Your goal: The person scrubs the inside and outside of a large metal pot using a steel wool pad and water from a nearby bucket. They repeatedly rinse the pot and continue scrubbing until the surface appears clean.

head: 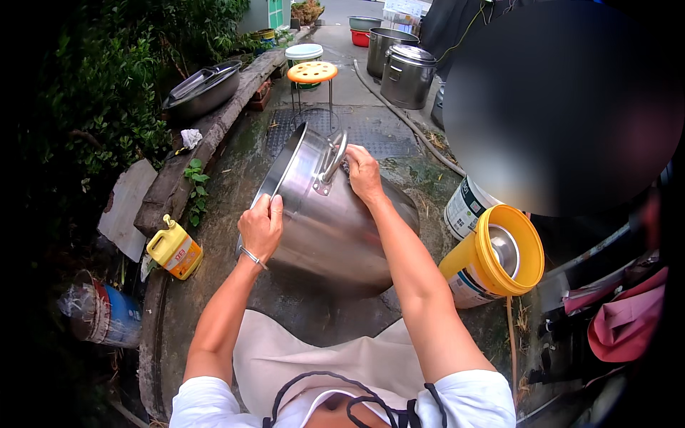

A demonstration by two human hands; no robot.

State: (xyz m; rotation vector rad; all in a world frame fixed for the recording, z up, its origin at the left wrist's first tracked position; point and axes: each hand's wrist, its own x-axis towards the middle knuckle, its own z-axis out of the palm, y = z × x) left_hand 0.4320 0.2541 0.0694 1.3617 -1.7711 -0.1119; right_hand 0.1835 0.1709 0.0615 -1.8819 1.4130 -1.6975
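Note:
A large stainless steel stockpot [332, 235] lies tilted before me, its mouth turned to the left. The fingers of my left hand [261, 226] are closed on its rim, thumb on the outer wall. My right hand [365, 171] is at the far side of the pot, beside its looped metal handle [336, 158]; the fingertips are partly hidden, and what they press on is not clear. Something dark and rough shows just under that palm. The inside of the pot is mostly out of sight.
A yellow detergent jug [175, 249] stands left, near a timber beam [176, 187]. Right are a yellow bucket [481, 257] holding a metal bowl [503, 249] and a white bucket [465, 206]. Ahead are an orange-topped stool [312, 71], a hose [406, 120] and a lidded pot [408, 77].

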